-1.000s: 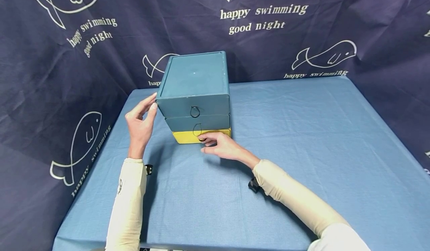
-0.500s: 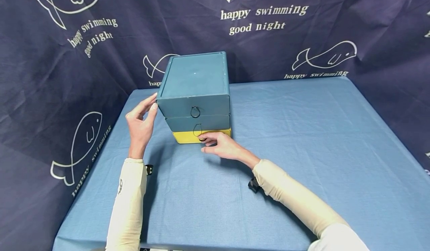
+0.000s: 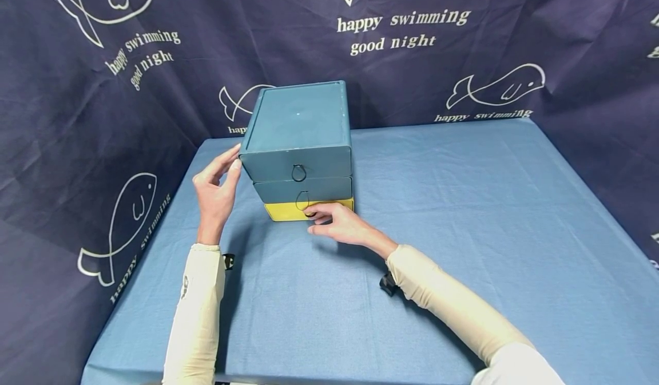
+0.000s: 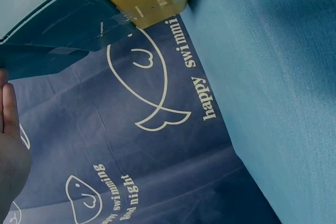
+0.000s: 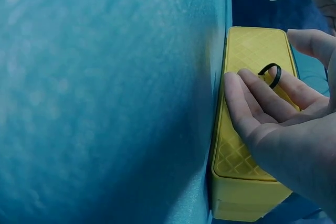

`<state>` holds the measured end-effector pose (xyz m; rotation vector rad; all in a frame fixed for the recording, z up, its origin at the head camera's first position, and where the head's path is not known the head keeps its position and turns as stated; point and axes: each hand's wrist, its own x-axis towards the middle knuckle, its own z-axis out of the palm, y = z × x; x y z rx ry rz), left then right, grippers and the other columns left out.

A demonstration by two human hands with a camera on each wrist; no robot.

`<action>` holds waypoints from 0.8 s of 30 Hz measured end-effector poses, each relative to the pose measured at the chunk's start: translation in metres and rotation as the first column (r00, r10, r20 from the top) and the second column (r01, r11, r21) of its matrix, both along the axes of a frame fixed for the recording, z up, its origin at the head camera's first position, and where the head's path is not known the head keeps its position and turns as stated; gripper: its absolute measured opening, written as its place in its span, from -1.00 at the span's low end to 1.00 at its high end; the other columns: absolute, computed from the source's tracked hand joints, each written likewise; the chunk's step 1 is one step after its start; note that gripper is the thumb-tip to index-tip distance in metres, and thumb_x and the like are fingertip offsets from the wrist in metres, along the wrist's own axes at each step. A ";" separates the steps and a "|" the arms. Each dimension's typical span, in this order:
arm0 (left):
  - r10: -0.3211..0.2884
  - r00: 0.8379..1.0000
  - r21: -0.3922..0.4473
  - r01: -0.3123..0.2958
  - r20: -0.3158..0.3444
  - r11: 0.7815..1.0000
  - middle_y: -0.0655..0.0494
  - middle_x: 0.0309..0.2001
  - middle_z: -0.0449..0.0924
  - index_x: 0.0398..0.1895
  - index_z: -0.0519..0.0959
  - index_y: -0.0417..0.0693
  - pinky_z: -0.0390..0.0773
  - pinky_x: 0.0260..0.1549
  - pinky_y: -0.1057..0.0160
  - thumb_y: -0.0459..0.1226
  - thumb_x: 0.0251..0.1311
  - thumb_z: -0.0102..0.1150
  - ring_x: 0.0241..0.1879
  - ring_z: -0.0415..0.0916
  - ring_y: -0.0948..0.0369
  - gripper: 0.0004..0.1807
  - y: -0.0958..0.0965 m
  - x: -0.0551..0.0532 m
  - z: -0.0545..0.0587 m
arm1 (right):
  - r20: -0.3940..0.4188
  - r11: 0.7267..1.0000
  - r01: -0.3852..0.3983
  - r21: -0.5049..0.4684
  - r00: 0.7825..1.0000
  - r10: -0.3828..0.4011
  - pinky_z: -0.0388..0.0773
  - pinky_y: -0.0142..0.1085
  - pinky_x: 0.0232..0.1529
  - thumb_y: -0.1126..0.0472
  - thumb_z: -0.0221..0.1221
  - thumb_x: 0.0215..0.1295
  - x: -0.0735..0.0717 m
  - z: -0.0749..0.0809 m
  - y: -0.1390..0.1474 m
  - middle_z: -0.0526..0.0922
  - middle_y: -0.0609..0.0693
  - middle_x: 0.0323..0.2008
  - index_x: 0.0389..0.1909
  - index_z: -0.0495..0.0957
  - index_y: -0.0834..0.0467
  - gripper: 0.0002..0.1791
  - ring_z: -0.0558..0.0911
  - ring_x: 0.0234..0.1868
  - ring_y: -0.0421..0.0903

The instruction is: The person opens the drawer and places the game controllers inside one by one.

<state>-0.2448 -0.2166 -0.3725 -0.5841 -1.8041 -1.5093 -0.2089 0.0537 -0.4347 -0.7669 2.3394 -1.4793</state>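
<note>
A stack of drawer boxes stands in the head view: a larger teal drawer box (image 3: 298, 116) on top, a teal drawer (image 3: 314, 190) below it, and a yellow drawer (image 3: 280, 211) at the bottom. Each front has a black loop pull, the top one (image 3: 298, 173) hanging freely. My left hand (image 3: 213, 193) touches the stack's upper left side, fingers extended and thumb by the front corner. My right hand (image 3: 342, 223) is at the yellow front; its index fingertip lies at the black loop (image 5: 277, 77), seemingly inside it. The thumb stands apart, the other fingers loosely bent.
Blue cloth (image 3: 463, 213) covers the table under the stack. Dark blue printed fabric (image 3: 401, 87) hangs behind and at both sides, close behind the stack. The table's front edge (image 3: 334, 378) runs along the bottom of the head view.
</note>
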 end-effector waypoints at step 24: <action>0.018 1.000 -0.036 -0.018 -0.003 0.999 -0.08 0.02 0.74 0.14 0.70 -0.28 0.55 -0.02 0.32 -0.49 0.35 0.23 -0.06 0.70 0.29 -0.68 0.000 0.002 0.001 | -0.012 0.999 -0.025 -0.042 1.000 0.025 0.54 -0.13 0.19 0.24 0.26 0.45 0.014 0.000 0.017 0.58 0.18 0.29 0.40 0.48 0.25 -0.46 0.64 0.20 0.13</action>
